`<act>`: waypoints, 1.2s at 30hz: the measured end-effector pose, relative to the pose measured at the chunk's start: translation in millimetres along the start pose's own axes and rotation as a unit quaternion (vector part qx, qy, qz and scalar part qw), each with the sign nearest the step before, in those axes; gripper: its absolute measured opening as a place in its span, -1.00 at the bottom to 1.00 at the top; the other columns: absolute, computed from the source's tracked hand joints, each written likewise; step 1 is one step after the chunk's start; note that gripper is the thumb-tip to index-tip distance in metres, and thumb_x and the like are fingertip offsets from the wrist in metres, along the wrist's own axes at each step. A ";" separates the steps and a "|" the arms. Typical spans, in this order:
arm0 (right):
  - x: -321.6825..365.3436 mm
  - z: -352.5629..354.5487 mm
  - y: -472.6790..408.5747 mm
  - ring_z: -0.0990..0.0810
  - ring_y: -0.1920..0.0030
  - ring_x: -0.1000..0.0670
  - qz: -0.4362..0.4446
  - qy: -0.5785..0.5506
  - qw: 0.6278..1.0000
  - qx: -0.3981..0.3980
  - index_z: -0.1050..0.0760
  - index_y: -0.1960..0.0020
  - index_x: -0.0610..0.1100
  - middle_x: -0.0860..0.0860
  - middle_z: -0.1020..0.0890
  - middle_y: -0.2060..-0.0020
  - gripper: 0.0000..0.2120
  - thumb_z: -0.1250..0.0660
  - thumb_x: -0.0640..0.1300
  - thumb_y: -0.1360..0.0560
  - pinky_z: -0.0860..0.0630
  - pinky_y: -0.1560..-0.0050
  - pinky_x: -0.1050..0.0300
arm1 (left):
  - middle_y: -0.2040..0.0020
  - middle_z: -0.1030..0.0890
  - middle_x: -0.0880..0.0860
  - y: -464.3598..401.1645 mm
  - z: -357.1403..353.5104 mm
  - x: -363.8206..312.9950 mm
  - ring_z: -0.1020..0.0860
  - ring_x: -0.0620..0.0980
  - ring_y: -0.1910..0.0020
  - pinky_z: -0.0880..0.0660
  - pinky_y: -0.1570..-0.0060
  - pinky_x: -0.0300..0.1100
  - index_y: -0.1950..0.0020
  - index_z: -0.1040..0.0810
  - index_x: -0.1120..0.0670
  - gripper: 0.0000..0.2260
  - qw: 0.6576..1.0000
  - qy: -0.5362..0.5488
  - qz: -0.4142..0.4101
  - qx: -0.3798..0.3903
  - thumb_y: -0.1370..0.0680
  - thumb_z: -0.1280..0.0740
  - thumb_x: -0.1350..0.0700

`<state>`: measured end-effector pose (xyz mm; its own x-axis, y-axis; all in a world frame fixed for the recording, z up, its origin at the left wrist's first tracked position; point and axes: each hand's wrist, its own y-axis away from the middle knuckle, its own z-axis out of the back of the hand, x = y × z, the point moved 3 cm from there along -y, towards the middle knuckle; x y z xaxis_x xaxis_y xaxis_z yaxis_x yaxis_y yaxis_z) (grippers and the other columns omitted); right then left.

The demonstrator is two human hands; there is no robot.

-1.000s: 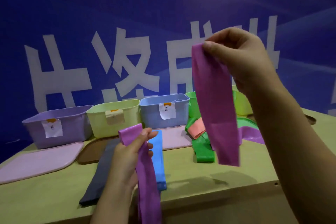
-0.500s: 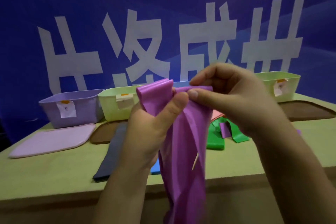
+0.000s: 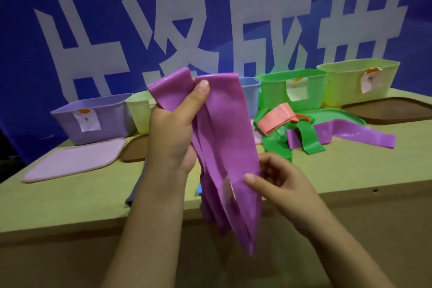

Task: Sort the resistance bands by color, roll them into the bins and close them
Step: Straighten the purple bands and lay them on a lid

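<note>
i see the left hand (image 3: pixel 173 133) raised in front of the table's near edge, gripping the folded top of a purple band (image 3: pixel 224 147), thumb pressed on its front. the band hangs doubled below that hand, past the table (image 3: pixel 70 201) edge. lower down, the right hand (image 3: pixel 282 184) pinches the band's right side with its thumb in front. the purple bin (image 3: pixel 93 119) sits open at the far left edge, its lid (image 3: pixel 74 161) flat before it.
</note>
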<state>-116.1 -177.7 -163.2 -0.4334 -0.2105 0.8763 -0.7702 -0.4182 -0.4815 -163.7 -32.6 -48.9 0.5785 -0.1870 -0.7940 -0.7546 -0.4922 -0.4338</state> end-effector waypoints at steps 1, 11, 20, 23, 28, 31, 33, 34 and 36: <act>-11.5 -0.7 7.2 -0.58 0.13 0.00 -0.020 -0.002 1.000 0.005 -0.58 0.07 -0.10 -0.14 -0.65 0.17 -0.68 -0.50 0.05 -0.28 -0.49 0.06 -0.01 | 0.33 -0.65 -0.04 -2.2 0.1 3.2 -0.64 -0.09 0.30 -0.58 0.26 -0.21 0.14 -0.58 0.08 -0.93 1.000 0.001 0.011 -0.002 -0.46 -0.39 0.24; -66.5 -8.2 51.9 -0.58 0.21 -0.04 -0.147 0.000 0.982 0.114 -0.55 0.13 -0.29 -0.14 -0.63 0.23 -0.74 -0.53 -0.16 -0.34 -0.52 0.12 0.14 | 0.40 -0.63 -0.07 -20.9 8.6 1.0 -0.64 -0.13 0.38 -0.54 0.41 -0.26 0.09 -0.51 0.12 -0.93 0.999 0.018 0.018 -0.034 -0.50 -0.37 0.25; -88.4 -1.3 63.3 -0.55 0.04 0.14 -0.064 0.064 0.996 -0.013 -0.65 0.27 -0.13 -0.04 -0.52 0.06 -0.70 -0.54 0.10 -0.23 -0.48 0.07 0.30 | 0.40 -0.62 -0.11 -29.8 26.8 9.1 -0.65 -0.15 0.35 -0.56 0.35 -0.22 0.07 -0.49 0.07 -0.91 0.997 -0.017 0.034 -0.061 -0.51 -0.38 0.21; -84.4 2.2 68.9 -0.55 -0.13 0.11 -0.042 0.060 0.997 -0.019 -0.63 0.31 -0.10 0.01 -0.57 -0.09 -0.64 -0.49 0.22 -0.25 -0.46 -0.10 0.29 | 0.39 -0.62 -0.11 -33.8 30.8 7.7 -0.64 -0.15 0.32 -0.57 0.31 -0.20 0.06 -0.49 0.07 -0.90 0.998 -0.019 0.026 -0.059 -0.50 -0.39 0.20; -83.9 -4.0 76.3 -0.60 0.24 0.10 -0.112 -0.010 0.994 -0.014 -0.63 0.23 -0.08 -0.02 -0.66 0.29 -0.74 -0.50 0.07 -0.19 -0.50 0.19 0.25 | 0.32 -0.63 -0.05 -39.8 29.6 11.1 -0.65 -0.05 0.20 -0.61 0.07 -0.01 0.09 -0.52 0.08 -0.91 0.998 -0.015 0.034 -0.049 -0.49 -0.40 0.20; -86.4 -1.9 77.6 -0.59 0.28 0.01 -0.131 -0.079 0.986 -0.068 -0.52 0.19 -0.14 -0.08 -0.63 0.33 -0.55 -0.62 0.04 -0.07 -0.51 0.28 0.23 | 0.34 -0.64 -0.05 -41.4 30.1 12.2 -0.66 -0.06 0.21 -0.61 0.06 -0.03 0.10 -0.53 0.08 -0.93 0.998 -0.015 0.036 -0.051 -0.49 -0.40 0.21; -86.5 0.8 77.1 -0.58 0.29 -0.03 -0.142 -0.108 0.980 -0.084 -0.44 0.08 -0.17 -0.10 -0.61 0.37 -0.35 -0.65 0.09 -0.02 -0.53 0.25 0.20 | 0.35 -0.64 -0.06 -41.5 30.6 13.1 -0.66 -0.06 0.22 -0.61 0.09 -0.05 0.10 -0.54 0.08 -0.93 0.998 -0.024 0.036 -0.054 -0.49 -0.41 0.19; -86.3 1.5 76.7 -0.57 0.29 -0.04 -0.146 -0.110 0.979 -0.087 -0.43 0.05 -0.18 -0.09 -0.60 0.39 -0.36 -0.66 0.05 -0.05 -0.53 0.22 0.18 | 0.34 -0.64 -0.06 -41.4 30.8 13.2 -0.67 -0.06 0.22 -0.62 0.09 -0.05 0.10 -0.54 0.08 -0.93 0.997 -0.030 0.035 -0.057 -0.48 -0.41 0.19; -84.6 1.0 77.3 -0.55 0.29 -0.02 -0.151 -0.099 0.980 -0.080 -0.48 0.02 -0.19 -0.06 -0.58 0.42 -0.52 -0.63 -0.13 -0.18 -0.51 0.21 0.21 | 0.33 -0.64 -0.06 -42.9 32.4 13.6 -0.67 -0.05 0.20 -0.62 0.06 -0.02 0.08 -0.54 0.08 -0.92 0.997 -0.034 0.033 -0.062 -0.48 -0.42 0.19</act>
<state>-138.5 -193.1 -274.6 -0.0868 -0.2727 0.9582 -0.9202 -0.3465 -0.1820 -133.5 13.5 -54.9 0.5027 -0.1661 -0.8483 -0.7441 -0.5826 -0.3269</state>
